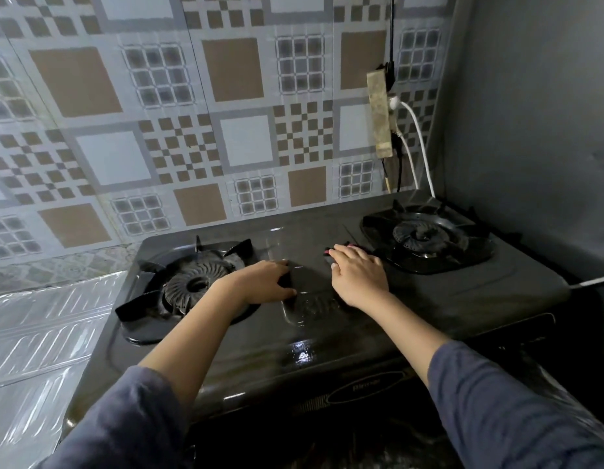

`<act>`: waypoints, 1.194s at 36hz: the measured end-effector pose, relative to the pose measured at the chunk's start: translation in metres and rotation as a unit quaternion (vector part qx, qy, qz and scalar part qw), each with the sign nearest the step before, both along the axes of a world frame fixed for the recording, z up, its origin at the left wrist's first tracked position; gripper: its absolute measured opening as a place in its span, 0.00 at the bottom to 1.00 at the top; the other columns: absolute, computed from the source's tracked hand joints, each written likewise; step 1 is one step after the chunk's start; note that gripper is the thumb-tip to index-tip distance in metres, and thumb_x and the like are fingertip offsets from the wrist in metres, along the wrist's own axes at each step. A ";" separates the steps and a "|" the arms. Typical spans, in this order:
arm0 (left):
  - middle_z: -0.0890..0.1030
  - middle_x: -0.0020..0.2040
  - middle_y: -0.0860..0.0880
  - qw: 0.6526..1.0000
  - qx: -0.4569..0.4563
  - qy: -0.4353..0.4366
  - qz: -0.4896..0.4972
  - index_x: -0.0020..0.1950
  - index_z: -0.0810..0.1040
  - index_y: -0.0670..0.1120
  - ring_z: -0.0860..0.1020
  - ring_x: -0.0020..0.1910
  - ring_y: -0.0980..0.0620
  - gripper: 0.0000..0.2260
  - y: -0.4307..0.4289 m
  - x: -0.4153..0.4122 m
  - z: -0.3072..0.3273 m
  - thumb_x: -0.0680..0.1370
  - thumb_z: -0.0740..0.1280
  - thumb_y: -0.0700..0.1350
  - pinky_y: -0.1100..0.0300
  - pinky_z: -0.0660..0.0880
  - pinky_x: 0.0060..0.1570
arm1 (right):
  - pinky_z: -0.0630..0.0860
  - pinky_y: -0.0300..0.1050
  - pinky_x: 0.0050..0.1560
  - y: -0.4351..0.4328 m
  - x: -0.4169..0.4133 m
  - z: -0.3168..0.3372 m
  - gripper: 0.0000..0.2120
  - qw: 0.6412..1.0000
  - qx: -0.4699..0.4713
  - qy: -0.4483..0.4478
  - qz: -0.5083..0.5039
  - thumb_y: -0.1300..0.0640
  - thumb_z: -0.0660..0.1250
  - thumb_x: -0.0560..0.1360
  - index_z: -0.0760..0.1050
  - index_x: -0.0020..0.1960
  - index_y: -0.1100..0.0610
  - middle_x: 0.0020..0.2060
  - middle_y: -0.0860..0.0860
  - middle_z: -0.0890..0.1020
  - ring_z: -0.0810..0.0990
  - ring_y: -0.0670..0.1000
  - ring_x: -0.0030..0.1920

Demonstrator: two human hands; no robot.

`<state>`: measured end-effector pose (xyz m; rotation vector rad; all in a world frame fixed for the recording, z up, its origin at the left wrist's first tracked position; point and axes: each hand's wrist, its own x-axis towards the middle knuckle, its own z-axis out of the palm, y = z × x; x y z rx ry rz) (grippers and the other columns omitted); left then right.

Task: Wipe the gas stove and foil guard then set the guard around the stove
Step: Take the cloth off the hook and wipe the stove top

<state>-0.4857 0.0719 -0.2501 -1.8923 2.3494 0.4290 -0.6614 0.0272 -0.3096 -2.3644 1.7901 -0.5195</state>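
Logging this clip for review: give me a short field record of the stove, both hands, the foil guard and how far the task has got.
stove: black two-burner gas stove against a tiled wall
left hand: left hand on the stove top beside the left burner, gripping a dark item, possibly a cloth
right hand: right hand flat on the centre panel over something dark with pink; what it is cannot be told
foil guard: foil guard lying flat to the left of the stove
task stage: guard not yet set around the stove
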 end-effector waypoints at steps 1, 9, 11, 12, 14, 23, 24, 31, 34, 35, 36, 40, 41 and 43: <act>0.63 0.74 0.46 1.000 -0.004 -0.004 -0.005 0.72 0.63 0.42 0.69 0.67 0.47 0.25 0.002 -0.001 0.000 0.78 0.62 0.51 0.56 0.66 0.67 | 0.55 0.51 0.71 0.001 0.000 0.000 0.20 1.000 -0.001 0.002 0.003 0.53 0.52 0.80 0.62 0.71 0.48 0.73 0.44 0.62 0.57 0.48 0.74; 0.62 0.75 0.46 0.999 -0.034 -0.023 -0.013 0.72 0.64 0.43 0.67 0.70 0.48 0.26 0.012 0.003 -0.004 0.77 0.61 0.54 0.57 0.63 0.69 | 0.55 0.50 0.71 0.006 0.001 0.000 0.20 0.999 -0.010 0.004 0.032 0.53 0.53 0.79 0.63 0.71 0.48 0.73 0.44 0.62 0.57 0.48 0.73; 0.65 0.73 0.46 0.999 -0.040 -0.019 -0.013 0.70 0.67 0.43 0.69 0.68 0.47 0.24 0.013 0.002 -0.004 0.77 0.62 0.53 0.57 0.65 0.67 | 0.55 0.50 0.71 0.006 0.001 0.000 0.20 0.999 -0.008 0.002 0.042 0.53 0.52 0.80 0.63 0.71 0.48 0.73 0.43 0.62 0.57 0.48 0.74; 0.67 0.71 0.45 0.999 -0.042 -0.019 -0.012 0.69 0.68 0.42 0.70 0.67 0.47 0.23 0.014 0.001 -0.004 0.77 0.62 0.53 0.56 0.67 0.66 | 0.54 0.50 0.71 0.007 0.001 0.001 0.20 0.999 -0.005 0.002 0.046 0.53 0.52 0.80 0.63 0.71 0.48 0.73 0.43 0.62 0.57 0.48 0.74; 0.70 0.69 0.45 0.999 -0.045 -0.017 -0.012 0.66 0.71 0.41 0.72 0.64 0.46 0.21 0.015 0.000 -0.005 0.77 0.62 0.52 0.54 0.69 0.64 | 0.54 0.50 0.71 0.007 0.000 0.001 0.20 0.999 0.004 0.002 0.052 0.53 0.52 0.80 0.62 0.71 0.48 0.74 0.43 0.61 0.56 0.47 0.74; 0.72 0.67 0.43 0.999 -0.049 0.012 0.001 0.61 0.73 0.38 0.71 0.65 0.45 0.17 0.020 -0.009 -0.008 0.77 0.62 0.47 0.56 0.67 0.63 | 0.53 0.50 0.72 0.010 -0.001 0.002 0.20 0.998 0.009 0.007 0.059 0.53 0.51 0.80 0.61 0.72 0.48 0.74 0.43 0.61 0.56 0.47 0.74; 0.71 0.68 0.43 0.999 -0.048 0.018 -0.001 0.63 0.72 0.38 0.70 0.66 0.46 0.17 0.021 -0.010 -0.008 0.78 0.61 0.46 0.56 0.66 0.65 | 0.53 0.50 0.72 0.010 -0.001 0.002 0.20 0.998 0.008 0.006 0.060 0.53 0.51 0.80 0.62 0.72 0.48 0.74 0.43 0.61 0.56 0.47 0.74; 0.57 0.76 0.44 0.999 -0.036 0.036 0.016 0.73 0.61 0.40 0.59 0.74 0.47 0.25 0.032 -0.010 -0.015 0.79 0.59 0.50 0.60 0.55 0.71 | 0.53 0.49 0.71 0.016 0.002 0.000 0.20 0.998 0.001 0.002 0.058 0.53 0.52 0.80 0.63 0.71 0.48 0.73 0.44 0.62 0.57 0.48 0.74; 0.55 0.77 0.44 0.998 -0.035 0.039 0.023 0.73 0.59 0.41 0.57 0.75 0.48 0.26 0.040 -0.006 -0.016 0.79 0.58 0.52 0.60 0.53 0.72 | 0.53 0.49 0.71 0.018 0.004 0.000 0.20 0.998 0.000 0.001 0.059 0.53 0.52 0.80 0.63 0.71 0.49 0.73 0.44 0.62 0.57 0.48 0.74; 0.54 0.77 0.45 0.998 -0.032 0.038 0.024 0.74 0.58 0.41 0.57 0.75 0.48 0.27 0.042 -0.005 -0.016 0.79 0.58 0.52 0.59 0.53 0.72 | 0.53 0.49 0.71 0.019 0.005 -0.001 0.20 0.998 0.001 0.001 0.060 0.53 0.52 0.80 0.63 0.71 0.48 0.73 0.44 0.62 0.57 0.48 0.73; 0.53 0.77 0.45 0.999 -0.031 0.037 0.024 0.74 0.57 0.41 0.56 0.75 0.48 0.27 0.045 -0.004 -0.016 0.80 0.57 0.53 0.59 0.53 0.72 | 0.53 0.49 0.71 0.020 0.007 -0.001 0.20 0.998 0.001 0.000 0.060 0.53 0.52 0.80 0.63 0.71 0.48 0.73 0.44 0.62 0.57 0.48 0.73; 0.52 0.77 0.47 0.999 -0.034 0.032 0.026 0.75 0.56 0.41 0.55 0.75 0.50 0.27 0.055 0.001 -0.018 0.80 0.56 0.53 0.61 0.52 0.72 | 0.54 0.49 0.71 0.027 0.015 -0.002 0.20 0.998 0.002 -0.002 0.067 0.53 0.52 0.80 0.63 0.71 0.48 0.73 0.43 0.62 0.57 0.47 0.73; 0.52 0.77 0.47 0.999 -0.033 0.031 0.025 0.75 0.56 0.41 0.55 0.76 0.50 0.27 0.057 0.002 -0.019 0.80 0.56 0.53 0.61 0.51 0.72 | 0.54 0.49 0.71 0.029 0.017 -0.002 0.20 0.998 0.003 -0.002 0.070 0.53 0.52 0.80 0.63 0.71 0.48 0.73 0.43 0.62 0.57 0.47 0.73; 0.51 0.77 0.47 0.999 -0.032 0.032 0.022 0.75 0.55 0.42 0.53 0.76 0.51 0.28 0.061 0.006 -0.022 0.80 0.56 0.53 0.62 0.49 0.72 | 0.54 0.49 0.71 0.034 0.022 -0.003 0.20 0.997 0.004 0.000 0.076 0.53 0.52 0.80 0.62 0.71 0.48 0.73 0.43 0.62 0.57 0.47 0.74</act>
